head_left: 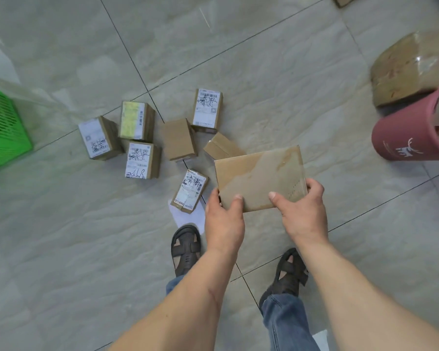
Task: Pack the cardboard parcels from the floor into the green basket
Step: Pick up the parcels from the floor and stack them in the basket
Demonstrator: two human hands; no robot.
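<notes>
I hold a flat brown cardboard parcel (259,173) above the floor with both hands. My left hand (223,219) grips its near left corner, thumb on top. My right hand (302,211) grips its near right edge, thumb on top and fingers curled round the side. Several small cardboard parcels lie on the tiles beyond it, among them a labelled one (190,190) just left of my hands, a plain one (178,139) and one with a yellow label (135,120). The green basket (0,127) stands at the far left edge, partly out of frame.
A pink bucket (408,135) holding cardboard stands at the right, with a large taped brown parcel (411,69) behind it. A white paper sheet (188,216) lies under the nearest small parcel. My sandalled feet (185,247) stand on the grey tiled floor.
</notes>
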